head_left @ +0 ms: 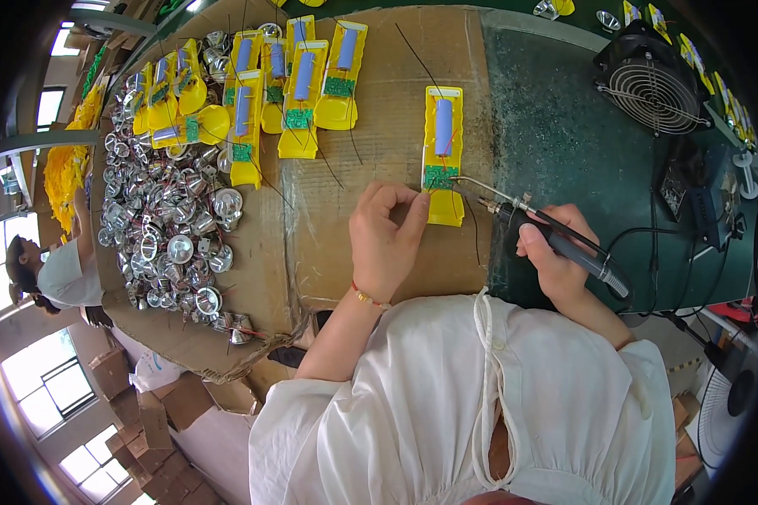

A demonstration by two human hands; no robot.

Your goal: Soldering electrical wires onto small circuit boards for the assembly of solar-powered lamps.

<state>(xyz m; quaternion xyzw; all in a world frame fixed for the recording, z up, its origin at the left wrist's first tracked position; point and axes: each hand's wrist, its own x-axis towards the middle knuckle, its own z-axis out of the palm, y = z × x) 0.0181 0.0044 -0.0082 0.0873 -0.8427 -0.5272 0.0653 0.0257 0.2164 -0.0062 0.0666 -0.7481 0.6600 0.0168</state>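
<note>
In front of me lies a yellow plastic flashlight housing point(453, 212) with a blue cylindrical battery point(444, 126) and a small green circuit board point(438, 178). My right hand point(562, 251) grips a soldering iron point(556, 240) with a thin metal feed tube beside it, its tip at the board. My left hand point(389, 231) is at the board's left edge, thumb and forefinger pinched together; whatever is between them is too small to make out. Dark thin wires stick out from the housing's top and lower right.
Several similar yellow housings point(337, 114) with batteries lie at the far left. Beside them is a heap of silver reflector cups point(179, 249). A black fan with a round metal grille point(653, 94) stands at the far right, black cables point(654, 252) below it. Another person point(63, 273) is at the left.
</note>
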